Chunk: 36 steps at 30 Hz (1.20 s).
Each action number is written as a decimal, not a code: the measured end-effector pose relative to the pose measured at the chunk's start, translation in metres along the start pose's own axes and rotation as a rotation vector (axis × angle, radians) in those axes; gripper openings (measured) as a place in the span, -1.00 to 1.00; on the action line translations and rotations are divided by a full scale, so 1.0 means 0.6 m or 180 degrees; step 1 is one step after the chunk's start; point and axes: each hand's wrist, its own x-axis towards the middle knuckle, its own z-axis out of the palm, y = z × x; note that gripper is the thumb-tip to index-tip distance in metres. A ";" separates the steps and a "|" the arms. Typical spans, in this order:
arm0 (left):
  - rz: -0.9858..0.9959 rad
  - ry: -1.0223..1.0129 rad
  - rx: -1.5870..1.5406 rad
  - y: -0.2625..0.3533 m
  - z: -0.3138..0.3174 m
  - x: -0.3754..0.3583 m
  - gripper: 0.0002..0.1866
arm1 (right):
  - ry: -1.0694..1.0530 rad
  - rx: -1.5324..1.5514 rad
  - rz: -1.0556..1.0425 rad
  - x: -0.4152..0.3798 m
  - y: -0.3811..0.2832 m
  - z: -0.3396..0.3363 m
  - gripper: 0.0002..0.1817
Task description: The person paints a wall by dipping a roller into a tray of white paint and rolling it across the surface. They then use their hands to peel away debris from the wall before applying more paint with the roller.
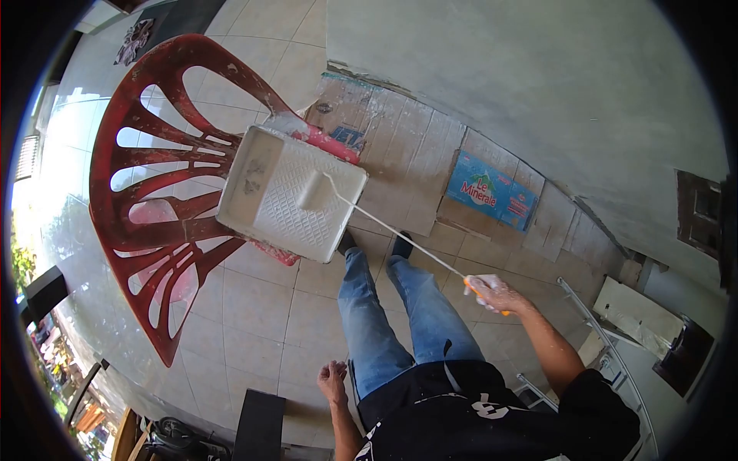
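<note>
Black shirt (453, 434), right grip (493, 294) clasping roller (312, 190), slanting leftward over tray (288, 224), left grip (332, 382) loose

I can read "Le Minerale" on the blue cardboard panel (493, 191); the smaller lettering beside it is too tiny to make out, and the white print (490, 409) on my black shirt (469, 434) is illegible.

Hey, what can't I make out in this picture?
Head view throughout:
Red chair: seat mostly hidden by the paint tray.
Tray surface beneath the roller: covered by it.
Orange handle: middle wrapped by the right hand.
Left hand: too small to tell whether it holds anything.
Outdoor scene: cut off by the dark image edge.
</note>
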 end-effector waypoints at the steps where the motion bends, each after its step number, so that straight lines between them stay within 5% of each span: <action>1: 0.0025 -0.0017 -0.0006 0.004 0.004 0.002 -0.77 | -0.0077 0.0015 -0.0113 0.018 -0.012 0.014 -0.43; 6: 0.0189 -0.0015 0.0002 0.040 0.004 0.014 -0.74 | 0.0201 -0.0239 -0.0420 -0.015 -0.096 0.061 -0.46; 11: 0.0325 -0.0064 -0.0227 0.078 0.023 0.025 -0.72 | 0.0400 -0.0848 -0.0633 -0.127 -0.039 0.021 -0.57; 14: 0.0495 -0.0194 -0.0394 0.128 0.053 0.021 -0.74 | 0.0308 -0.0444 -0.0257 -0.197 -0.027 0.004 -0.62; 17: 0.0647 -0.0206 -0.0592 0.172 0.080 0.019 -0.76 | 0.0434 -0.0124 -0.0759 -0.234 -0.023 -0.002 -0.69; 20: 0.0748 -0.0217 -0.0660 0.206 0.094 0.017 -0.77 | 0.0303 0.0657 -0.0060 -0.269 -0.055 -0.007 -0.72; 23: 0.0739 -0.0131 -0.0707 0.223 0.103 0.012 -0.76 | 0.0456 0.0005 0.0036 -0.276 -0.067 -0.043 -0.69; 29: 0.0555 0.0083 -0.0736 0.238 0.159 0.007 -0.77 | 0.1702 -0.1774 -0.0883 -0.144 -0.162 -0.139 -0.61; 31: 0.0462 0.0199 -0.0772 0.242 0.190 -0.010 -0.76 | 0.1513 -0.1839 -0.0901 -0.058 -0.187 -0.178 -0.59; 33: 0.0364 0.0364 -0.0745 0.240 0.229 -0.032 -0.74 | 0.0903 0.0017 -0.0419 0.042 -0.207 -0.208 -0.61; 36: 0.0231 0.0575 -0.0684 0.232 0.289 -0.046 -0.74 | -0.0018 0.0319 -0.0066 0.147 -0.301 -0.288 -0.57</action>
